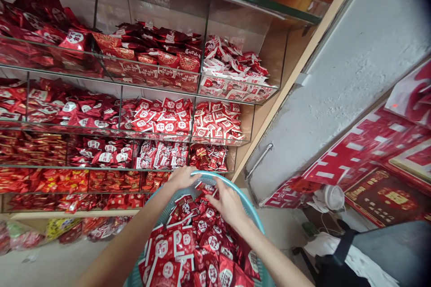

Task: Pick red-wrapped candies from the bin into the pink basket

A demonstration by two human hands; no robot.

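Note:
A turquoise plastic basket (253, 208) full of red and white candy packets (212, 242) is below me, close to the shelves. My left hand (183, 177) lies over the basket's far rim with its fingers curled across the edge; the fingertips are partly hidden. Inside the basket, near that same rim, my right hand (229, 202) reaches down among the packets. Its thumb and index finger are apart, with a small red packet (206, 187) between them. Whether the fingers press on that packet I cannot tell.
Glass-fronted shelves (134, 132) with several compartments of red packets rise ahead. Bagged goods (63, 228) lie on the floor below. A grey wall (340, 80) is at right, with red boxes (390, 195), a white fan (334, 197) and a grey-backed chair (397, 251) nearby.

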